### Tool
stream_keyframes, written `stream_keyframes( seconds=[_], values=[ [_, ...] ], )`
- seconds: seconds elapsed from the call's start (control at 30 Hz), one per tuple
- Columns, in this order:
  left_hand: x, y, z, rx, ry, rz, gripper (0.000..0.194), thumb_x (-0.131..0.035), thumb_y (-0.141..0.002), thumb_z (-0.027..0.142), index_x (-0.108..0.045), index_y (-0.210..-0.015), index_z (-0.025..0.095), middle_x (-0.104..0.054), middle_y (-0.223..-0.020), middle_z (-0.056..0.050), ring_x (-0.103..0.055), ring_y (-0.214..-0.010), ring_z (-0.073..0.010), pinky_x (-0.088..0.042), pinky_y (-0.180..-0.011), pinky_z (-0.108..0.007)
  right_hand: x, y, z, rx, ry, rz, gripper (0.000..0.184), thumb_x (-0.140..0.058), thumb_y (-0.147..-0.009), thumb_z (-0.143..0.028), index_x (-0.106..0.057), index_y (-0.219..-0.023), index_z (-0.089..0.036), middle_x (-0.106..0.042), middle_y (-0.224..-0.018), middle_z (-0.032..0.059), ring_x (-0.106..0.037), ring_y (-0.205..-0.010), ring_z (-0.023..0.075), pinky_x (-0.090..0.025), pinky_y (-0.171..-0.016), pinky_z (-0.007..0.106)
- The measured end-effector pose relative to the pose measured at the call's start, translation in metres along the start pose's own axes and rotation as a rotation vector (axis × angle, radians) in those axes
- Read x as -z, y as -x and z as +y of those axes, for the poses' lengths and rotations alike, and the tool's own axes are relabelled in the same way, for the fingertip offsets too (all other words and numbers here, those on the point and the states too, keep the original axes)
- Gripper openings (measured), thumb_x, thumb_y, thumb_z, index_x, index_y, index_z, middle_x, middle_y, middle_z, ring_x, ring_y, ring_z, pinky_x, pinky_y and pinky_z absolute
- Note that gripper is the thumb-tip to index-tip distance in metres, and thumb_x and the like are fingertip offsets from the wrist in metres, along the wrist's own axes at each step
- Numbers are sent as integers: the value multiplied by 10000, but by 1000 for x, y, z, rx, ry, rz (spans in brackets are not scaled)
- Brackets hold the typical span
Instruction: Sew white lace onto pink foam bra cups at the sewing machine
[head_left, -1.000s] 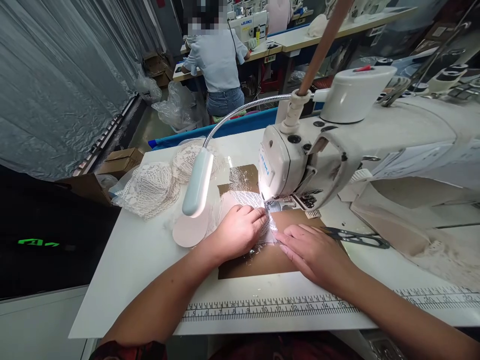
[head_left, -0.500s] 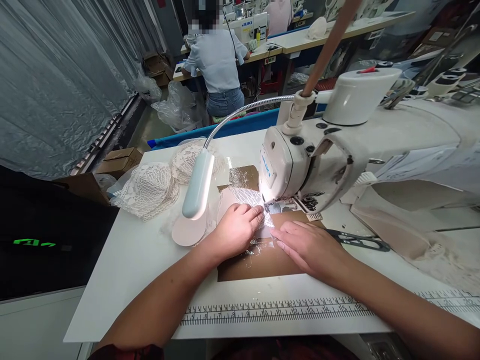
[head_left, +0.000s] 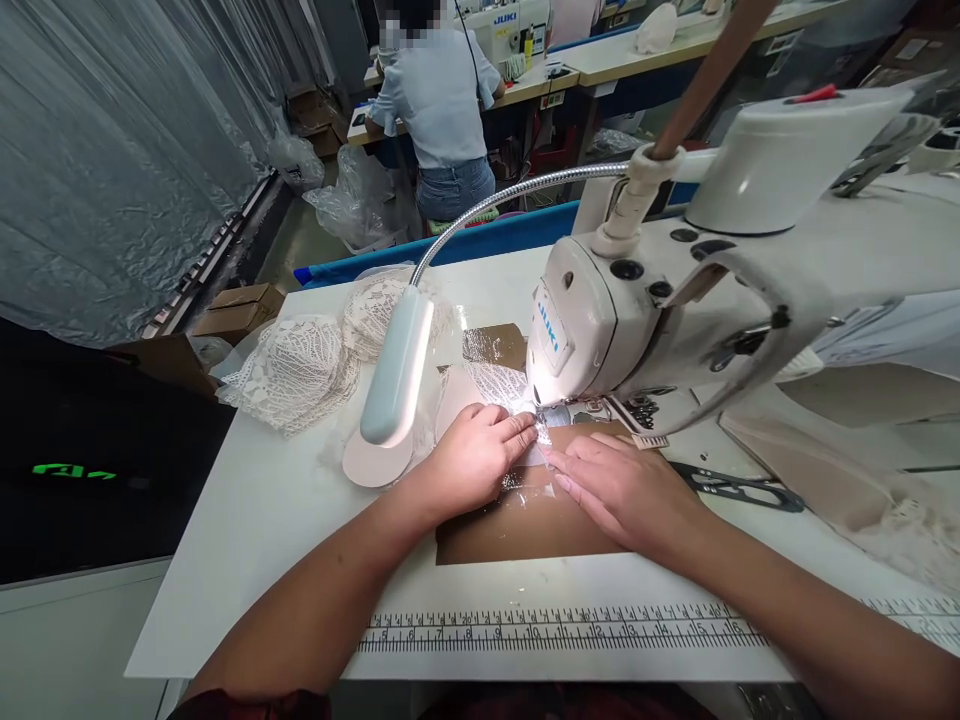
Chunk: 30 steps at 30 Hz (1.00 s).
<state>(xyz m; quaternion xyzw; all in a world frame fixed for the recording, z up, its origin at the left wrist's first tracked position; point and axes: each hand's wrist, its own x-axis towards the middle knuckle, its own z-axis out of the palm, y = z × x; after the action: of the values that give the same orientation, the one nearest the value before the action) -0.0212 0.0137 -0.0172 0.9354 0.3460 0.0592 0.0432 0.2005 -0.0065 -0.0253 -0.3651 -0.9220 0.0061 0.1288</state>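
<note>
A white sewing machine stands on the white table. A piece of white lace lies under its needle, over a brown patch taped to the table. My left hand rests on the lace left of the needle, fingers curled and pressed down on it. My right hand lies flat on the brown patch, fingers stretched toward the needle and touching the lace edge. A gooseneck lamp hangs just left of my left hand.
A heap of lace pieces lies at the table's far left. Thread snips lie right of my right hand. A printed ruler runs along the front edge. Cardboard boxes sit on the floor. Another person sits at a far table.
Both hands have slid the lace a little further toward the needle. The camera has moved closer to the machine.
</note>
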Motion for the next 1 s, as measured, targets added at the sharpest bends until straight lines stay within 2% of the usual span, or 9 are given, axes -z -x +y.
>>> stream_keyframes(
  seconds=[0.33,0.47,0.6,0.67,0.77,0.9,1.0],
  values=[
    [-10,1,-18,92,84,200,420,-433,-837,127,-582,-1228,160,-577,-1313,-80,-529,-1009,-235,-434,-909,-413,-11,-4,-3,-36,9,59,337,-424,-924,-230,-630,-1175,-136,-655,-839,66,-571,-753,182,-379,-610,289],
    [-5,5,-15,128,105,225,368,-446,-892,249,-580,-1219,146,-569,-1304,-118,-525,-1101,-246,-420,-962,-421,-11,-3,-3,-44,-18,63,319,-425,-924,-232,-651,-1131,-144,-648,-794,53,-575,-721,179,-395,-628,298],
    [-3,7,-13,177,112,286,393,-506,-883,374,-598,-1191,147,-592,-1263,-142,-540,-1132,-258,-431,-966,-441,-11,-3,-4,-72,-57,72,317,-417,-928,-235,-635,-1145,-159,-666,-831,57,-600,-757,191,-433,-659,317],
    [-6,7,-15,214,128,326,343,-517,-879,349,-629,-1147,166,-622,-1225,-125,-566,-1100,-247,-451,-948,-441,-8,-3,-5,-70,-86,84,308,-418,-927,-230,-632,-1139,-163,-683,-885,70,-617,-801,195,-460,-687,326],
    [-8,8,-22,317,176,364,242,-516,-863,225,-682,-1035,180,-672,-1149,-94,-602,-1039,-226,-478,-925,-435,5,5,-5,-72,-133,86,297,-414,-926,-222,-629,-1127,-182,-695,-984,79,-638,-872,193,-500,-722,324],
    [4,19,-21,380,226,340,197,-518,-825,129,-702,-883,167,-710,-1046,-71,-633,-971,-202,-506,-900,-390,28,38,11,-118,-58,40,311,-422,-913,-255,-614,-1151,-199,-665,-1145,96,-656,-943,215,-535,-691,321],
    [22,32,0,229,372,192,180,-523,-829,123,-693,-828,182,-710,-1037,-39,-618,-1031,-169,-497,-930,-318,35,71,34,-156,76,40,331,-467,-850,-202,-608,-1145,-151,-654,-1135,150,-657,-893,269,-527,-650,367]
  ],
)
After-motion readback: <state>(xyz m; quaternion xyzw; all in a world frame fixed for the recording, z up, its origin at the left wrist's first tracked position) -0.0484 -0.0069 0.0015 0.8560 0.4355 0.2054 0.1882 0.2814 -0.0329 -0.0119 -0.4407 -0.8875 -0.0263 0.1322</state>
